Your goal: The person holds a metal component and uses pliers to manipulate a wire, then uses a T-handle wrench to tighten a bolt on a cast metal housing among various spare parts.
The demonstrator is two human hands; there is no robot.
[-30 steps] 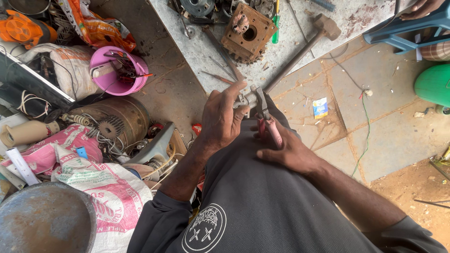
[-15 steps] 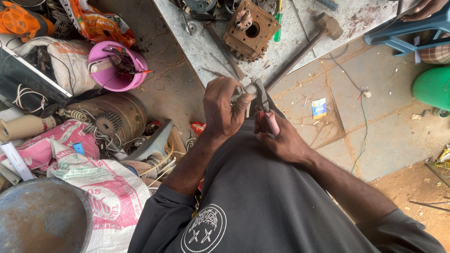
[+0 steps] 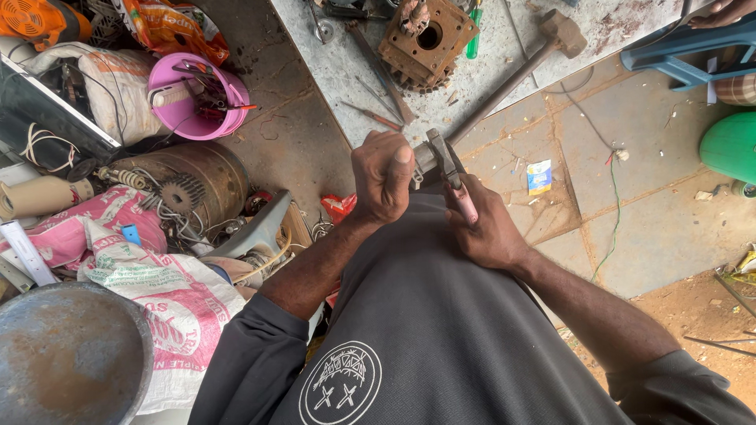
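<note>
Since the earlier frame my view has shifted: both hands now sit lower and nearer the middle, and the pliers (image 3: 450, 169) have turned more upright. My left hand (image 3: 383, 175) is clenched in a fist around a small metal part (image 3: 422, 157); my right hand (image 3: 487, 224) grips the pliers by the pink handles, jaws meeting that part just below the worktop (image 3: 346, 75) edge.

The part is almost wholly covered by the fingers; I cannot tell its shape. The jaw tips are hard to make out.

On the worktop above the hands: a rusty square housing (image 3: 425, 35), a hammer (image 3: 512, 75) lying with its handle pointing at the pliers, thin rods. Left of the worktop, on the floor, stand a pink bucket (image 3: 193, 98) and a drum (image 3: 185, 177).
</note>
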